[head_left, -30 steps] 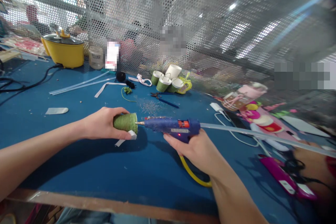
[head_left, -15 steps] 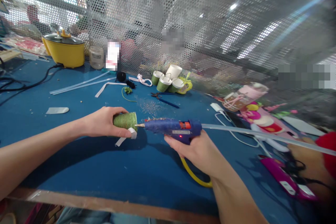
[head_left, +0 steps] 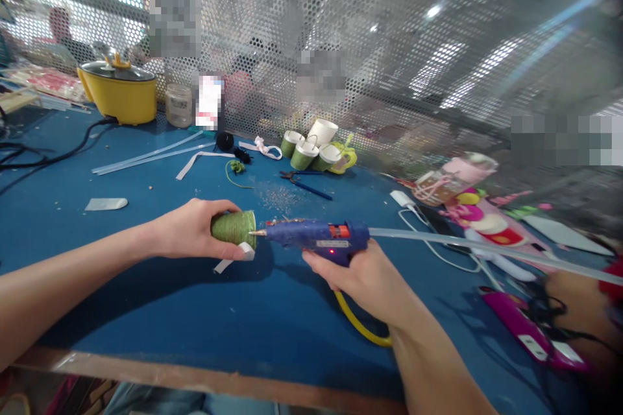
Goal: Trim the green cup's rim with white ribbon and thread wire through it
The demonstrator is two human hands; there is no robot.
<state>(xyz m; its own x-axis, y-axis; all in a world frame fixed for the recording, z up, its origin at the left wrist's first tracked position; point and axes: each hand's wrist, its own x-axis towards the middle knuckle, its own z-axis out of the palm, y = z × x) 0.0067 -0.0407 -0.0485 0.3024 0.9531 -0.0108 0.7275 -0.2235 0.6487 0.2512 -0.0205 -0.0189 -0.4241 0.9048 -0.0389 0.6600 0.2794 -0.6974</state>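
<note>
- Left grip (head_left: pixel 195 230) wraps the green cup (head_left: pixel 233 228) and holds it on its side, low over the bench (head_left: pixel 195 318), mouth to the right. I cannot tell whether it rests on the bench.
- Right grip (head_left: pixel 363 275) is closed round the handle of the glue gun (head_left: pixel 316 235). Its nozzle (head_left: pixel 257 232) is at the cup's rim, touching or just short of it.
- A white strip (head_left: pixel 232 259) is pinned under the left thumb at the rim, with its loose end trailing down to the bench.
- To do this well, I judge: hold the cup steady, lay a thin bead where strip meets rim, and keep the thumb off the hot nozzle.
- Compared with half a second ago, the gun has slid slightly left, so the nozzle sits nearer the rim. The cup and left grip have barely shifted.
</note>
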